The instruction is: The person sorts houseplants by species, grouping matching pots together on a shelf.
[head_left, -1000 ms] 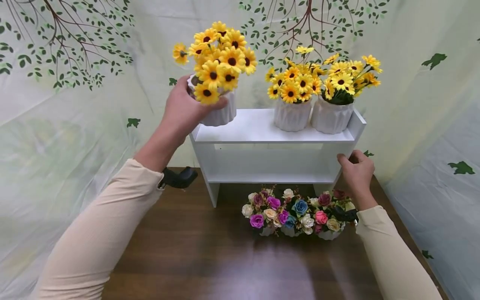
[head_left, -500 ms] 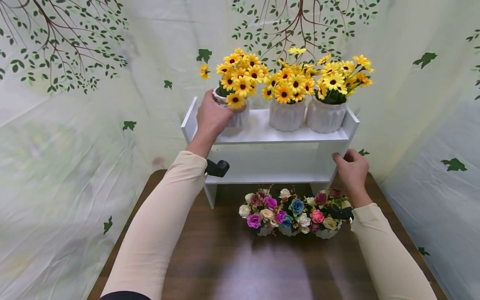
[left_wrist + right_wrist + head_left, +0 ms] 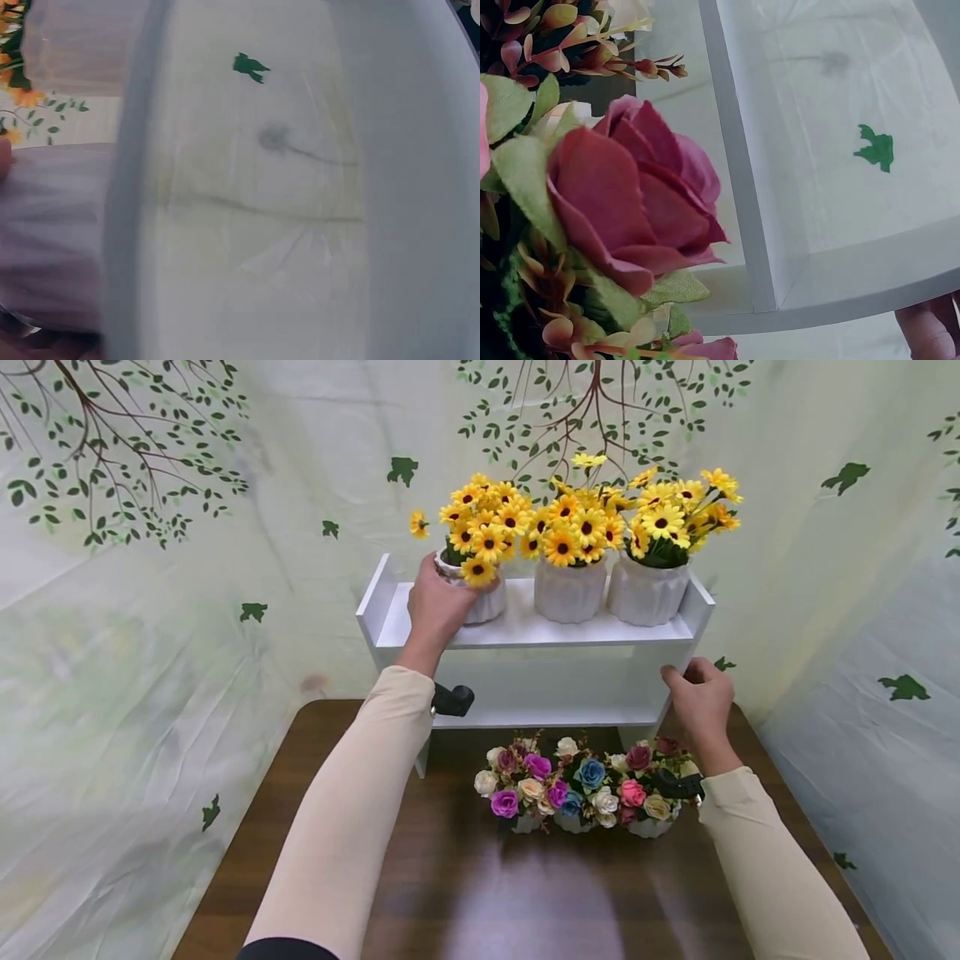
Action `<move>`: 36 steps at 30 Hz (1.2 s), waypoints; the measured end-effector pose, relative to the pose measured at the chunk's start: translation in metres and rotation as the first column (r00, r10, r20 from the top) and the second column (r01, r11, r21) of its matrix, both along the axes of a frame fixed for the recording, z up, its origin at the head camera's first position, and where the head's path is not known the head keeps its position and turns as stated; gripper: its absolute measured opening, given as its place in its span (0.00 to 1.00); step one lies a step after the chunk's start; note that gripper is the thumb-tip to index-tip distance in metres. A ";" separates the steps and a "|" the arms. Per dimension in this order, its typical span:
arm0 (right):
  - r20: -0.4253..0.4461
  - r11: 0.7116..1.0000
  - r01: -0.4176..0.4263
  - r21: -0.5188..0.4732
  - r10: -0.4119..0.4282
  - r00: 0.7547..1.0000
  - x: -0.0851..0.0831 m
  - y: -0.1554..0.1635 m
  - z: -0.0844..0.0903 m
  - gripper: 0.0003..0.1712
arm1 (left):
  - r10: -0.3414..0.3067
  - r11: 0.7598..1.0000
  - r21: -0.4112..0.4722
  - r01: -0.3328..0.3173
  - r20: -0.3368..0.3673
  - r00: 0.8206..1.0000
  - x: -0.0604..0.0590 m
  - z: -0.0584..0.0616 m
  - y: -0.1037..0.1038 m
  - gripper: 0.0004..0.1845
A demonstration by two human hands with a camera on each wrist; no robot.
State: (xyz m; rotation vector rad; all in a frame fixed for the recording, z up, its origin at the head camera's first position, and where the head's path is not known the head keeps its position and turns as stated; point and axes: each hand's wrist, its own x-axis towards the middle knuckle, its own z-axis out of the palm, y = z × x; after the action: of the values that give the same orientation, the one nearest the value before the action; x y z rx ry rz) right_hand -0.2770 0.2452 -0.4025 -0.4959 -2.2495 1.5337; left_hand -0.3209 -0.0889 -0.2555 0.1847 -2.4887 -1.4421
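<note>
Third sunflower pot (image 3: 480,597) now down on shelf (image 3: 525,628), left hand (image 3: 437,606) gripping; right hand (image 3: 701,700) clasping shelf.

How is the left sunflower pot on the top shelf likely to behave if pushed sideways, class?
The pot looks squat, so it probably slides rather than tips. Its tall blooms may sway. The left hand grips it, suggesting it is light.
</note>
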 end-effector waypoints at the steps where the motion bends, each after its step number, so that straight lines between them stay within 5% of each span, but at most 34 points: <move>1: -0.007 1.000 -0.001 0.001 0.001 1.000 0.000 0.000 0.000 0.20 | -0.001 1.000 0.007 0.000 0.005 1.000 -0.001 -0.002 0.000 0.53; 8: -0.025 1.000 0.005 -0.007 -0.005 1.000 0.000 0.003 0.002 0.18 | -0.063 0.997 0.054 0.064 -0.012 0.998 -0.005 -0.008 0.003 0.54; 14: -0.007 1.000 -0.026 -0.003 0.026 1.000 0.002 0.006 0.008 0.25 | -0.128 0.991 0.048 0.127 0.000 0.992 -0.007 -0.009 0.001 0.55; 20: -0.124 0.995 -0.029 0.097 0.041 0.991 0.003 0.008 0.013 0.27 | -0.146 0.988 0.056 0.145 0.008 0.989 -0.009 -0.012 0.003 0.57; 27: -0.172 0.984 -0.042 0.176 0.073 0.982 -0.002 0.006 0.015 0.21 | -0.061 0.998 0.028 0.061 0.004 0.998 -0.003 -0.015 0.002 0.56; 30: -0.165 0.986 -0.041 0.164 0.068 0.984 -0.003 0.004 0.014 0.20 | 0.033 0.999 0.037 -0.029 -0.098 0.995 0.014 -0.023 0.006 0.52; 32: -0.160 0.986 -0.033 0.161 0.059 0.985 -0.003 0.003 0.013 0.20 | 0.082 0.996 0.056 -0.069 -0.290 0.953 0.033 -0.040 0.006 0.44; 34: -0.161 0.987 -0.028 0.158 0.053 0.986 -0.003 0.003 0.013 0.19 | 0.100 0.995 0.072 -0.073 -0.522 0.847 0.057 -0.068 0.004 0.32; 36: -0.156 0.987 -0.029 0.161 0.054 0.986 -0.003 0.001 0.013 0.19 | 0.088 0.996 0.058 -0.066 -0.671 0.737 0.080 -0.106 -0.004 0.21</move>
State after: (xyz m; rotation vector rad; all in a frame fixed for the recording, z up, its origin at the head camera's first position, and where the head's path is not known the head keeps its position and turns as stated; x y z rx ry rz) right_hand -0.2803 0.2459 -0.3890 -0.2720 -2.2453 1.3487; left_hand -0.2411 -0.0932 -0.3619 -0.2040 -1.8329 -1.2197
